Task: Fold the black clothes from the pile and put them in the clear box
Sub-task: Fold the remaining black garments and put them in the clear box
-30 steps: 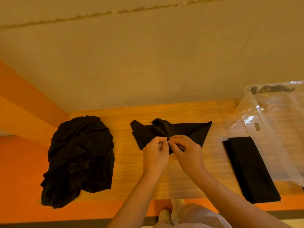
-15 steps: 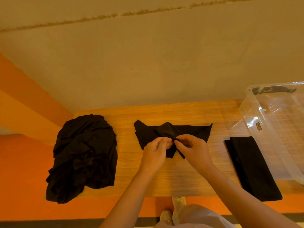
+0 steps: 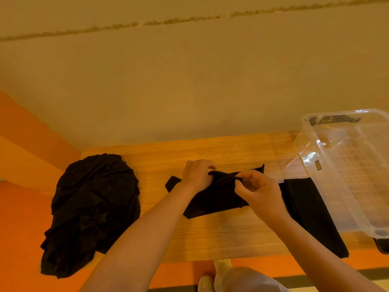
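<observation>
A black garment (image 3: 216, 197) lies partly folded at the middle of the wooden table (image 3: 210, 239). My left hand (image 3: 196, 174) grips its raised top fold on the left. My right hand (image 3: 257, 189) pinches the same fold just to the right. A pile of crumpled black clothes (image 3: 92, 209) sits at the table's left end and hangs over the front edge. One folded black piece (image 3: 311, 209) lies flat to the right, beside the clear box (image 3: 328, 184). The clear plastic box stands at the right end and looks empty where visible.
A beige wall rises directly behind the table. Orange floor shows at the left and along the front edge. My legs and shoes (image 3: 223, 275) are below the front edge. A dark object (image 3: 382, 246) peeks out under the box's near corner.
Both hands have lifted and carried a fold of the middle garment away from me, and its near edge now lies lower on the table. The view has shifted slightly.
</observation>
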Available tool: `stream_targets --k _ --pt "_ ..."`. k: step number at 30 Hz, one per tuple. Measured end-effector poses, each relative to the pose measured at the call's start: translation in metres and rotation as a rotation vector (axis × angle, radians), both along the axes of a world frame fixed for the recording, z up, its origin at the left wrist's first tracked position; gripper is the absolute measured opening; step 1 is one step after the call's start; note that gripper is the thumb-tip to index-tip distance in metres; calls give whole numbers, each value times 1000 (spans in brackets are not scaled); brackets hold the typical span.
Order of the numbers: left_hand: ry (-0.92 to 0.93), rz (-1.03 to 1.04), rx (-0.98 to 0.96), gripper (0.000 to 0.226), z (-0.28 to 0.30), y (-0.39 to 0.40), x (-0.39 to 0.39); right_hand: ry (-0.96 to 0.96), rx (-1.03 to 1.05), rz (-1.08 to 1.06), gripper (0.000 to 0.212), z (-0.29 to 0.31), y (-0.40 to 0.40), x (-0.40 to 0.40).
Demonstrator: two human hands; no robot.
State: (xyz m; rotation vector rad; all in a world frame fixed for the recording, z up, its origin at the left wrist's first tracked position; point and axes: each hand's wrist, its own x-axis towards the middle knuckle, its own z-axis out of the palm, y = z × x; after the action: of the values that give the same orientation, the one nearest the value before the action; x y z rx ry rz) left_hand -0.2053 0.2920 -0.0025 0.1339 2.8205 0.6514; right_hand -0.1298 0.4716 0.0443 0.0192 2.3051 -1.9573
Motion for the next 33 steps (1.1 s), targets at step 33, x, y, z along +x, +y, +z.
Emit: stream_targets --k 33 --pt "-120 314 645 14 297 -91 -14 243 -144 173 18 172 34 -127"
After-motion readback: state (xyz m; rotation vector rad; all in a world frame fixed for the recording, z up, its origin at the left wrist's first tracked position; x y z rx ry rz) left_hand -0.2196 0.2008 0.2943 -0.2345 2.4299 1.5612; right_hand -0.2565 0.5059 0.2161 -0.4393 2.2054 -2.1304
